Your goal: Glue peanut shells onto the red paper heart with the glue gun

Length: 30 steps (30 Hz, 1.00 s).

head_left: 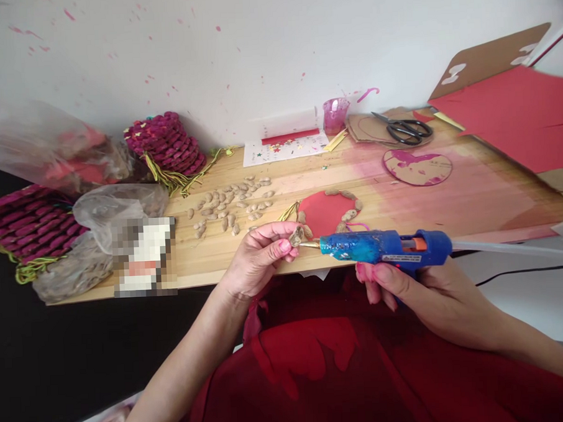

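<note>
Between the thumb and fingers of my left hand (263,256) is a peanut shell (296,236), held over the table's front edge. My right hand (420,292) is wrapped round the handle of a blue glue gun (371,247). The gun points left, and its metal nozzle (310,244) meets or nearly meets the shell. Behind the gun lies a red paper shape (326,212) with several peanut shells stuck or laid along its rim and yellow strings at its left. Loose peanut shells (225,201) are spread to the left of it.
Bundles of purple peanut-shell pieces (167,147) and plastic bags (118,209) stand at the left. Toward the back are a stained cup (336,114), star sequins on white paper (286,152), and black scissors (408,131) on cardboard. A painted cardboard disc (417,168) and red sheets (529,119) lie right.
</note>
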Tool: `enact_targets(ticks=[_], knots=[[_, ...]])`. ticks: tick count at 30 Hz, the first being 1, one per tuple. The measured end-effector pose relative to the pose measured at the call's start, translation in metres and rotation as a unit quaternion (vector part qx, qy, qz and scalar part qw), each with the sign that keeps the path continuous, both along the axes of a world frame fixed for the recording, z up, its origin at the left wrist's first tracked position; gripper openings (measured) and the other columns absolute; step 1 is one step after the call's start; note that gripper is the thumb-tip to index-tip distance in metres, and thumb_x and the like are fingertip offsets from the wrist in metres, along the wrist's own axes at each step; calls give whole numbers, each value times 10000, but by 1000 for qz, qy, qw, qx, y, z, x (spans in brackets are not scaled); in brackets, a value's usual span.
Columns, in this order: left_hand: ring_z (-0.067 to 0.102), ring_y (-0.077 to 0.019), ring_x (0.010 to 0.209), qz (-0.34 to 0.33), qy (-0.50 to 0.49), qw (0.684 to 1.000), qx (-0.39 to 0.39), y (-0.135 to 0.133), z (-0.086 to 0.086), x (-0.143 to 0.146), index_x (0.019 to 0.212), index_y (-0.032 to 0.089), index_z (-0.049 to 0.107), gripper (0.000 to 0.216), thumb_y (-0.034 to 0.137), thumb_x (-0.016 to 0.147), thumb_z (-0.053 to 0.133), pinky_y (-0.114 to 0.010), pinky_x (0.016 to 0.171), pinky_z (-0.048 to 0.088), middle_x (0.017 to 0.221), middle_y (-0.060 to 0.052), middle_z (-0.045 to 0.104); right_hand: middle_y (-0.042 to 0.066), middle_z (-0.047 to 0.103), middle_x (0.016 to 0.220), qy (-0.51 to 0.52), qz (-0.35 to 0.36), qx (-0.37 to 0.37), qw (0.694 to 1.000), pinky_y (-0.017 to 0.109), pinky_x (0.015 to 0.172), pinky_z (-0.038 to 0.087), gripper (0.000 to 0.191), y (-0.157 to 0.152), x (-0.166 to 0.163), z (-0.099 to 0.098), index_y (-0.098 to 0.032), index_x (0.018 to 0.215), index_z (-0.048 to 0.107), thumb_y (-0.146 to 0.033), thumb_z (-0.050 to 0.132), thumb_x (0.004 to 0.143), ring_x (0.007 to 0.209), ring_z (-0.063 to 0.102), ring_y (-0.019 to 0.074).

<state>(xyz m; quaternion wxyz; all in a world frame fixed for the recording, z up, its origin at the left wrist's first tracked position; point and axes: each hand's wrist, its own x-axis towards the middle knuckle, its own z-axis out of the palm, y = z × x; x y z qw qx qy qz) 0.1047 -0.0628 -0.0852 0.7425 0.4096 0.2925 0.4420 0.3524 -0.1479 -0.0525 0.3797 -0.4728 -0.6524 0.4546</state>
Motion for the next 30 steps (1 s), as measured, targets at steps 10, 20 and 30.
enact_targets(ticks=[10, 20, 30], knots=[[589, -77, 590, -6, -10, 1000, -7, 1, -3, -1, 924, 191, 830, 359, 331, 626, 974, -182, 586, 481, 652, -8, 693, 3, 677, 694, 8, -7, 0, 1000, 251, 517, 490, 301, 1, 0, -3, -245, 813, 685, -430, 576, 1024, 589, 603, 125], [604, -80, 594, -9, -15, 1000, -7, 1, -5, 0, 933, 193, 833, 353, 324, 636, 971, -173, 578, 487, 640, -5, 686, -5, 670, 694, -5, -18, -9, 1000, 244, 530, 494, 295, -1, 2, -5, -250, 844, 697, -451, 575, 1022, 613, 610, 125], [623, -79, 594, -13, -22, 999, -21, 1, -8, -1, 942, 190, 832, 356, 318, 641, 971, -163, 578, 503, 648, -8, 693, 1, 675, 701, -3, -20, -11, 1000, 255, 526, 502, 318, 2, 2, -7, -248, 804, 690, -448, 574, 1022, 611, 616, 131]])
